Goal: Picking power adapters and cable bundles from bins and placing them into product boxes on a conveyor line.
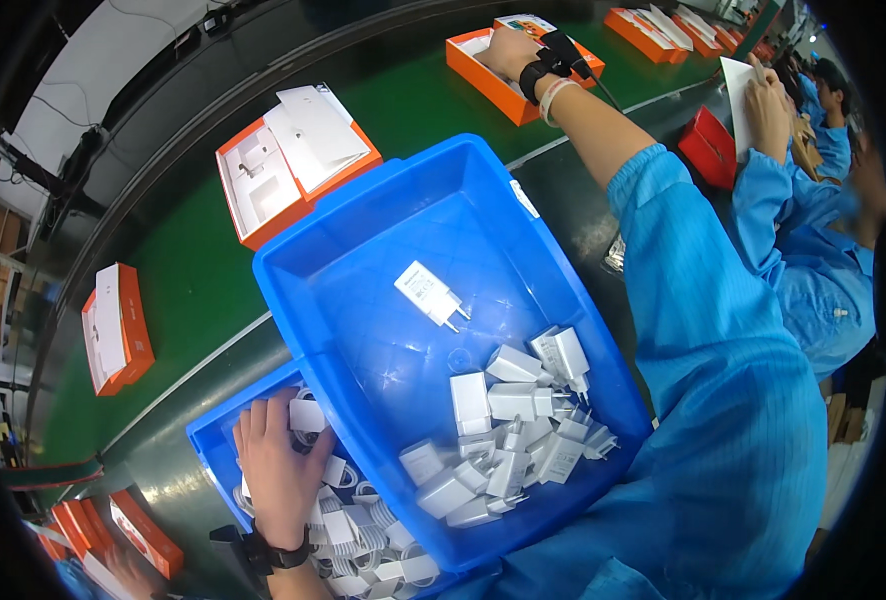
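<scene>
My left hand [278, 465] is in a smaller blue bin [225, 425] at the lower left, among coiled white charging cables [358, 535] with paper bands. Its thumb and fingers close around one banded charging cable [307, 416]. My right hand [510, 55] reaches far out, curled down into an open orange box [508, 98] on the green belt. Its fingertips, and anything in them, are hidden. Between my arms a large blue bin [363, 265] holds several white charger plugs [511, 400], heaped at its near end. A single charger plug [428, 290] lies apart near the middle.
Another open orange box [298, 165] with a white insert stands beyond the large bin. Further orange boxes [121, 325] [653, 35] sit along the green belt [188, 260]. Co-workers in blue [813, 260] work at the right, one holding a white sheet. Another person's hand [128, 572] is lower left.
</scene>
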Demonstrator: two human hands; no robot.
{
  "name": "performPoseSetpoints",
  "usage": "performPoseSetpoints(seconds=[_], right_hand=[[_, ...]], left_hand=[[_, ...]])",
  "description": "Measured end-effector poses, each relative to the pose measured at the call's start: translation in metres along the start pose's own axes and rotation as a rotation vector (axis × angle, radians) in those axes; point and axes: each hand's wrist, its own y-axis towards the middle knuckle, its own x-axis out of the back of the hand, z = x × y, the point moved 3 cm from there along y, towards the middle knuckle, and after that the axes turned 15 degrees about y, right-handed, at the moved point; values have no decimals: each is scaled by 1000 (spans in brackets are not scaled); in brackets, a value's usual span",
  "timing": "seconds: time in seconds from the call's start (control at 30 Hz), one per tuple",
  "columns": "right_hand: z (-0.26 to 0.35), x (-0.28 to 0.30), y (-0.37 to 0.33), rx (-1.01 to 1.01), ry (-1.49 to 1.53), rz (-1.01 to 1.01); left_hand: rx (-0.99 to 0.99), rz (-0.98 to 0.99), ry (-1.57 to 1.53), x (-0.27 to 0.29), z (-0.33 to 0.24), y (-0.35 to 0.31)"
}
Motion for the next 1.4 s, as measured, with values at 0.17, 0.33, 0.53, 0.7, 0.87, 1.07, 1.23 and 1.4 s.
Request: performPoseSetpoints(seconds=[0.17, 0.33, 0.53, 0.7, 0.87, 1.07, 1.23, 1.4], right_hand=[[-2, 0, -2, 5, -23, -85], [2, 1, -3, 23, -52, -86], [-5, -1, 11, 26, -92, -58], [-17, -10, 20, 5, 26, -65], [-50, -10, 28, -51, 193, -89], [-30, -3, 22, -103, 163, -33], [-33, 0, 19, -48, 104, -59], [-44, -15, 20, 201, 42, -208]], left_hand=[[-18, -13, -3, 2, -2, 1], [-4, 7, 7, 5, -5, 2], [10, 9, 7, 7, -6, 2], [36, 37, -3, 4, -3, 0], [24, 35, -12, 3, -4, 0], [23, 35, 7, 3, -2, -1], [6, 16, -3, 7, -3, -1], [27, 62, 23, 12, -7, 0]])
